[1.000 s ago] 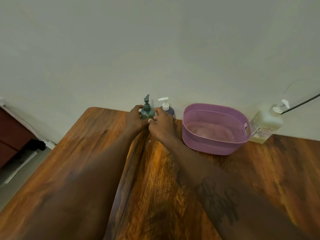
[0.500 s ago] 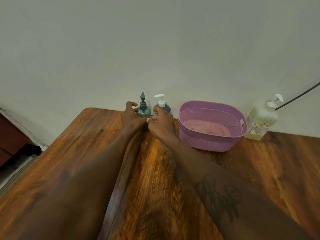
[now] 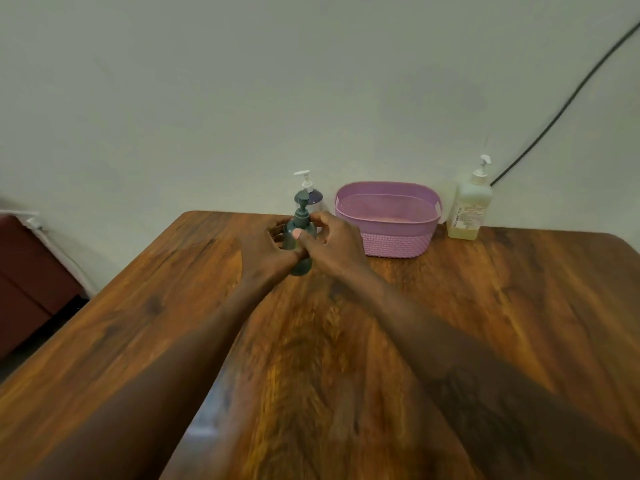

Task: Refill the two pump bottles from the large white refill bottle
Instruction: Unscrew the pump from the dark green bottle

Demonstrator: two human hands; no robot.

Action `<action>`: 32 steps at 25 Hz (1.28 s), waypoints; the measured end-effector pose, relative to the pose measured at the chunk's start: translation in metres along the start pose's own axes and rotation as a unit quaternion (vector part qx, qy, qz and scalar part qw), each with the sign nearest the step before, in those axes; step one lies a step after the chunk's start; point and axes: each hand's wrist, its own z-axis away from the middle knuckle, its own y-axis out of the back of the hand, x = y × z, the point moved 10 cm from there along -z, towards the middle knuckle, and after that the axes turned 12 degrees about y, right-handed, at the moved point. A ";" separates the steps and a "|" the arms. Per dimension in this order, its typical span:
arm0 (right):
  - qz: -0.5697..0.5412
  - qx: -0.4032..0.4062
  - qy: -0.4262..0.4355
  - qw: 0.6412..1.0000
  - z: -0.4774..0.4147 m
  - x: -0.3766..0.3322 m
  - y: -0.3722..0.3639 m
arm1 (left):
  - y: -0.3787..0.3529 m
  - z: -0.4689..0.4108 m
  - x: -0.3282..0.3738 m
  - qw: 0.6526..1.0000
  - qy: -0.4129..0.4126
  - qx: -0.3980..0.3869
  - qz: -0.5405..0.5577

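Fingers of left hand [image 3: 266, 249] and right hand [image 3: 334, 242] clasp the green pump bottle [image 3: 300, 230] — better brace its body, unscrew the collar (kept upright).

The refill bottle [image 3: 471, 197] bears a label [image 3: 465, 217] too blurred to read.

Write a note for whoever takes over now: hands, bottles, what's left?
Hands: left hand and right hand both grip the upright green pump bottle.
Things: blue pump bottle behind it by the wall; white refill bottle far right, beyond the purple basket.
Done: nothing poured, it seems; every pump is on.
Left: unscrew both pumps, refill both bottles, recap.
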 end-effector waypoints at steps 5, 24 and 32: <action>0.028 0.061 0.022 0.997 0.093 -0.033 0.075 | -0.003 0.107 0.036 0.999 -0.033 -0.006 0.002; -0.082 -0.050 0.004 0.995 0.235 -0.048 0.130 | -0.025 0.270 0.068 0.987 -0.080 -0.094 0.100; -0.233 -0.037 0.003 0.972 0.236 -0.049 0.124 | -0.027 0.272 0.058 0.989 -0.089 -0.068 0.097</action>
